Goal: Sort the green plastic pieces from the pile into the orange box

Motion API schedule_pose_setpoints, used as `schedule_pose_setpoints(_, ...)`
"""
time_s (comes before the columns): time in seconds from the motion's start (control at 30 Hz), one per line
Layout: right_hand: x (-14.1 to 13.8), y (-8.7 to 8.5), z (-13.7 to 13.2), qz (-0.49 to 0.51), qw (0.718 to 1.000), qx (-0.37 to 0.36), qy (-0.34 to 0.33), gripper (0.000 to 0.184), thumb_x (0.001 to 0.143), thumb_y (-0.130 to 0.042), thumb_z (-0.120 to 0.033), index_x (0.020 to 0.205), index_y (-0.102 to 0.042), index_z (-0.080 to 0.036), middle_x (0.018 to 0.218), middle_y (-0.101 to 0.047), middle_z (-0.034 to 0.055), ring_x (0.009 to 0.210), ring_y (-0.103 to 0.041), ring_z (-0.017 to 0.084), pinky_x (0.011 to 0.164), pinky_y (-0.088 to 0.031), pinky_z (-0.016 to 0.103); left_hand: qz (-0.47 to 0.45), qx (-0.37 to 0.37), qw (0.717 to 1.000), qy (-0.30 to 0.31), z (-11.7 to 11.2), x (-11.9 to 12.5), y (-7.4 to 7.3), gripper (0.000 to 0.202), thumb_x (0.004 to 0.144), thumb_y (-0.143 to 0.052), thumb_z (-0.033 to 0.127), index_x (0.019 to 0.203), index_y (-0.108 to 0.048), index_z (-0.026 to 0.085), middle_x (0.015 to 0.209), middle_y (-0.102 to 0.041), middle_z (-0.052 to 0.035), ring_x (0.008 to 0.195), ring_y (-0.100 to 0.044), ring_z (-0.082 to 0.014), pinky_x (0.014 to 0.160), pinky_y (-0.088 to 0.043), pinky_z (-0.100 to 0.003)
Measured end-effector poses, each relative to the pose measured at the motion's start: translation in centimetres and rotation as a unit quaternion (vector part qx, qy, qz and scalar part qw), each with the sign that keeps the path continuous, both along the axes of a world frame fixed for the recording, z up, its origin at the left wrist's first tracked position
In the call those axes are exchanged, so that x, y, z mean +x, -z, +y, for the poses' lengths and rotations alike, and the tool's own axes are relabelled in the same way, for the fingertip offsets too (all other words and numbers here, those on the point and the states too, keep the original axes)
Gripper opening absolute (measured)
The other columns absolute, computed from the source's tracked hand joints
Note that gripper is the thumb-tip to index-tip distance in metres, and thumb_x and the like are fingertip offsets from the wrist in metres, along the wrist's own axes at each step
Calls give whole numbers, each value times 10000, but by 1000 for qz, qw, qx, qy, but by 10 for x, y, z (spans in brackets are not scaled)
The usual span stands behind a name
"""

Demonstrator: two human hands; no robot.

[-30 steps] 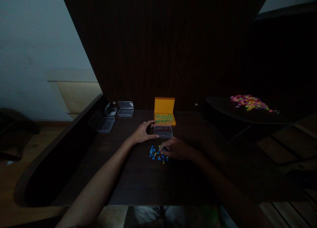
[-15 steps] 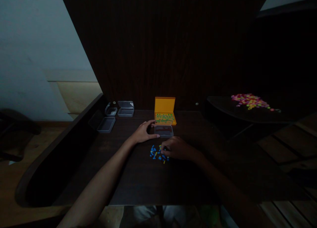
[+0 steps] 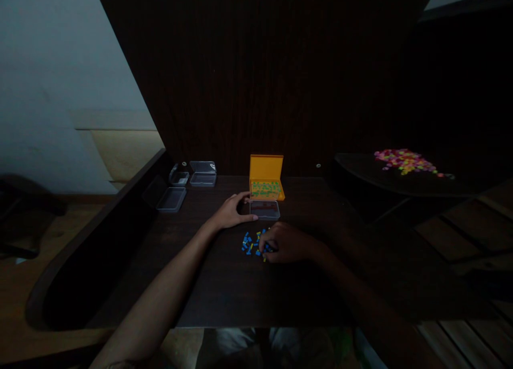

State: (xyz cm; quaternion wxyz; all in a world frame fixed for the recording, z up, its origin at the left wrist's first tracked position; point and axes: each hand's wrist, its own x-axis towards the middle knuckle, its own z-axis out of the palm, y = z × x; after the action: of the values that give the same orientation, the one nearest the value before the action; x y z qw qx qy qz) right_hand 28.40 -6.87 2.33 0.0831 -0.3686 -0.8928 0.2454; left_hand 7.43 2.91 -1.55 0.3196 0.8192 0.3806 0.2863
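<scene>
My left hand point(image 3: 231, 211) rests on the dark table point(image 3: 224, 283) with its fingers curved against the left side of a small clear plastic box point(image 3: 264, 209). Just behind that box stands an open orange box point(image 3: 266, 179) filled with green and yellow pieces. My right hand point(image 3: 285, 243) lies over the right part of a small heap of blue and yellow pieces point(image 3: 250, 243), fingers bent down onto them. Whether it pinches a piece is hidden in the dim light.
Three clear plastic boxes point(image 3: 171, 199) point(image 3: 202, 174) point(image 3: 179, 178) sit at the table's back left. A pile of pink and yellow pieces point(image 3: 404, 161) lies on a dark side surface at the right. A dark wooden panel rises behind the table.
My right hand has slid slightly left and nearer over the blue pieces, covering more of the heap. My left hand stays at the clear box.
</scene>
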Motion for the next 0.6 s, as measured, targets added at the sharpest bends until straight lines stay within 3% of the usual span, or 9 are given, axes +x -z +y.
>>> schedule_pose_setpoints(0.6, 9, -2, 0, -47, 999, 11, 19, 124, 738, -712, -313, 831, -730, -232, 733, -688, -20, 701, -606, 140, 717, -377, 253, 16, 2, 1000, -19, -3, 0, -4, 800, 657, -796, 500, 1334, -488, 203, 1186, -639, -85, 1091, -596, -267, 981, -464, -420)
